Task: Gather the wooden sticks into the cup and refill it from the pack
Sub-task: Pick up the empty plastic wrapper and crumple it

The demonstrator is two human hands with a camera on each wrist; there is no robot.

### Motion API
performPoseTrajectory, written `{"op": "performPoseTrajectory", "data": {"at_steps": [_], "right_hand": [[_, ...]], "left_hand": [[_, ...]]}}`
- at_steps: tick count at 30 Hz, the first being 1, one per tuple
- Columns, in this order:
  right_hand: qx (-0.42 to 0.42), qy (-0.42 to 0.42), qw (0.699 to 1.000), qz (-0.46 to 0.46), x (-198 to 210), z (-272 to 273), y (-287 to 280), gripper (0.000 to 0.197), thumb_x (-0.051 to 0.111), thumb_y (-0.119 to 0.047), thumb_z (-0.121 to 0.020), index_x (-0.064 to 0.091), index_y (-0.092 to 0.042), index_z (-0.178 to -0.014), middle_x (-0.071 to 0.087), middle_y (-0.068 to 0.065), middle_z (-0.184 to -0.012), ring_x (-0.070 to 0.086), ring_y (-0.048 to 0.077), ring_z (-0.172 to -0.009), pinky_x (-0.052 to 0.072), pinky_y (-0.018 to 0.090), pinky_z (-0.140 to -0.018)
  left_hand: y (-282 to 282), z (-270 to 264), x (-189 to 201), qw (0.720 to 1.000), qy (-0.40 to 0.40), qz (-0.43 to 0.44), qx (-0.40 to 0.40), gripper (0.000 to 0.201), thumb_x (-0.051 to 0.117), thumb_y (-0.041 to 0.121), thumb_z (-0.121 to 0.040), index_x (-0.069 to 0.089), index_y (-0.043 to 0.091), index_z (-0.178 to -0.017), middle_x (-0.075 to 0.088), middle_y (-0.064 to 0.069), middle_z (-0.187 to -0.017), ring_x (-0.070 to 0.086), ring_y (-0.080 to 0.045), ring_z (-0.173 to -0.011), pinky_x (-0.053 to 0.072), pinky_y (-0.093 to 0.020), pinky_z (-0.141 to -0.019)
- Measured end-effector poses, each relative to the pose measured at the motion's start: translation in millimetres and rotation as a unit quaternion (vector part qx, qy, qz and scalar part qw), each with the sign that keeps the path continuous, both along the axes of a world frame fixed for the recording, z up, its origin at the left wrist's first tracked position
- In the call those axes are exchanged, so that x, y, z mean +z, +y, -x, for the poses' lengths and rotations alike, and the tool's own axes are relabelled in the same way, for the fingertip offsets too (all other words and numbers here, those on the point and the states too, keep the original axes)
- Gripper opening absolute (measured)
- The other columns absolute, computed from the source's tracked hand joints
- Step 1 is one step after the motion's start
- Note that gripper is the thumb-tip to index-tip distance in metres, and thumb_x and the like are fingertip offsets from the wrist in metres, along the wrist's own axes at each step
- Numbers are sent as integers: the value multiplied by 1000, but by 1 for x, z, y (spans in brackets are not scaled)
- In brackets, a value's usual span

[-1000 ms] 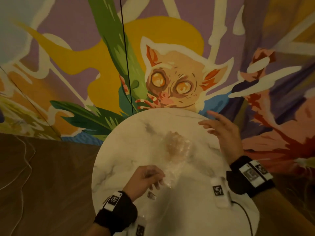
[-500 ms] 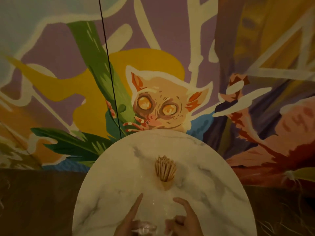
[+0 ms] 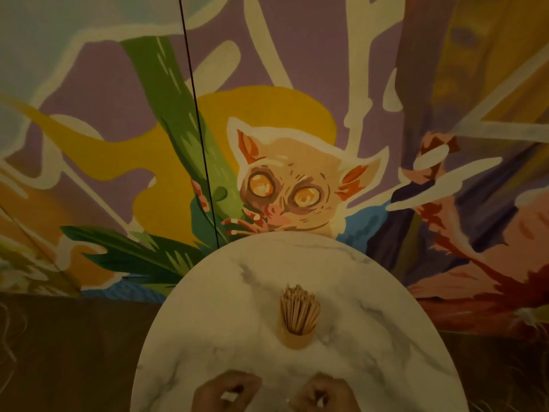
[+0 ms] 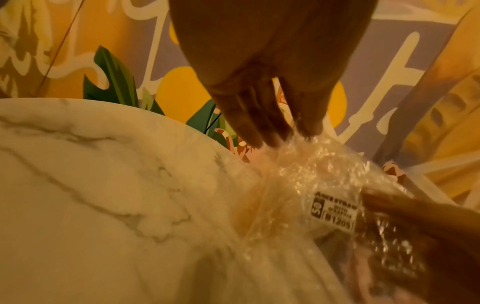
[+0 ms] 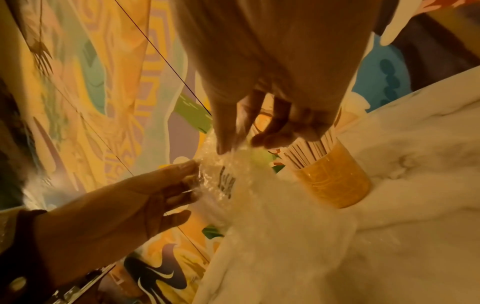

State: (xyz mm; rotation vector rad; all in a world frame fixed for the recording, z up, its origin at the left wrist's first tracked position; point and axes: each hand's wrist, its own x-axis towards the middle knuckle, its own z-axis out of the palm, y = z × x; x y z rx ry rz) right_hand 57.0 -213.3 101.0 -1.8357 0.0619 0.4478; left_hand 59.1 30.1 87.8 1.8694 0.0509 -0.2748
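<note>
An amber cup (image 3: 297, 340) stands mid-table, packed with upright wooden sticks (image 3: 300, 307); the right wrist view shows the cup (image 5: 335, 183) and sticks (image 5: 306, 150) too. At the table's near edge, my left hand (image 3: 230, 395) and right hand (image 3: 319, 396) are curled side by side. Between them is a crumpled clear plastic pack (image 4: 311, 174) with a printed label (image 4: 335, 214). My left hand (image 4: 288, 137) pinches its top edge and my right hand (image 5: 236, 148) pinches the pack (image 5: 233, 170) just left of the cup. No sticks show plainly inside the pack.
The round white marble table (image 3: 222, 322) stands against a painted mural wall. A thin black cord (image 3: 199, 129) runs down the wall to the table's far left edge. Dark floor lies on both sides of the table.
The pack has come off the cup and back to the near edge. My right hand left the far right side and joined it. Both hands' fingers have curled onto the pack.
</note>
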Motion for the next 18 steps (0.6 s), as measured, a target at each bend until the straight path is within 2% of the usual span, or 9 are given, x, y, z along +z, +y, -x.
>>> {"op": "performPoseTrajectory", "data": {"at_steps": [2, 3, 4, 5, 7, 9, 12, 15, 18], "right_hand": [[-74, -60, 995, 28, 1, -10, 6, 39, 84, -59, -52, 57, -31, -52, 58, 0, -77, 57, 2, -70, 39, 10, -65], [-75, -68, 995, 18, 7, -14, 10, 33, 82, -58, -56, 59, -33, -57, 59, 0, -85, 60, 4, -78, 41, 10, -67], [-76, -77, 994, -6, 13, -20, 15, 29, 78, -57, -61, 64, -32, -64, 61, 0, -91, 62, 5, -84, 44, 14, -71], [-81, -76, 993, -34, 17, -28, 20, 30, 76, -55, -64, 68, -27, -73, 65, 2, -93, 63, 6, -85, 48, 20, -74], [-107, -64, 989, -78, 27, -39, 27, 29, 74, -46, -71, 69, -21, -85, 68, 8, -85, 63, 13, -82, 50, 29, -74], [-113, -9, 985, -127, 32, -43, 32, 18, 76, -29, -77, 70, -24, -94, 74, 3, -91, 68, 20, -87, 54, 33, -78], [-48, 108, 978, -174, 26, -35, 39, 39, 79, -11, -71, 71, -15, -110, 75, 14, -104, 71, 33, -98, 54, 51, -92], [-18, 148, 979, -141, 25, -27, 36, 27, 79, -10, -73, 75, -6, -99, 76, 17, -93, 74, 30, -84, 59, 43, -77], [-54, 127, 983, -122, 18, -33, 29, 12, 74, -5, -80, 73, -4, -93, 77, 12, -78, 73, 22, -65, 57, 29, -55]], "left_hand": [[-18, -7, 2, 995, -58, 26, 77, 14, 77, 42, -55, 75, 36, -68, 63, 23, -93, 61, 1, -82, 46, -15, -59], [-23, -12, 1, 996, -46, 36, 62, 20, 77, 42, -55, 74, 32, -72, 63, 21, -96, 62, 1, -85, 49, -19, -63], [-31, -19, 13, 991, -42, 66, 104, 32, 78, 44, -54, 73, 25, -79, 68, 15, -95, 64, 0, -85, 51, -21, -67], [-32, -28, 10, 989, -25, 104, 107, 42, 82, 40, -54, 71, 15, -86, 73, 4, -90, 67, -7, -82, 53, -22, -68], [-37, -40, 14, 987, 1, 136, 88, 37, 86, 22, -66, 64, 3, -89, 72, -11, -72, 65, -22, -66, 52, -25, -59], [-45, -49, 18, 986, -24, 120, 109, 16, 74, 9, -81, 61, 2, -87, 64, -8, -61, 55, -22, -55, 46, -28, -48], [-51, -60, 20, 978, -34, 119, 165, 10, 61, 14, -92, 58, 6, -87, 61, -15, -67, 54, -18, -48, 42, -28, -40], [-52, -66, 17, 979, -29, 108, 172, 16, 54, 24, -96, 59, 14, -85, 60, -13, -66, 54, -20, -42, 36, -25, -35], [-53, -55, 14, 982, 37, 103, 156, 6, 55, 33, -95, 58, 28, -96, 66, -12, -70, 59, -20, -46, 36, -23, -35]]}}
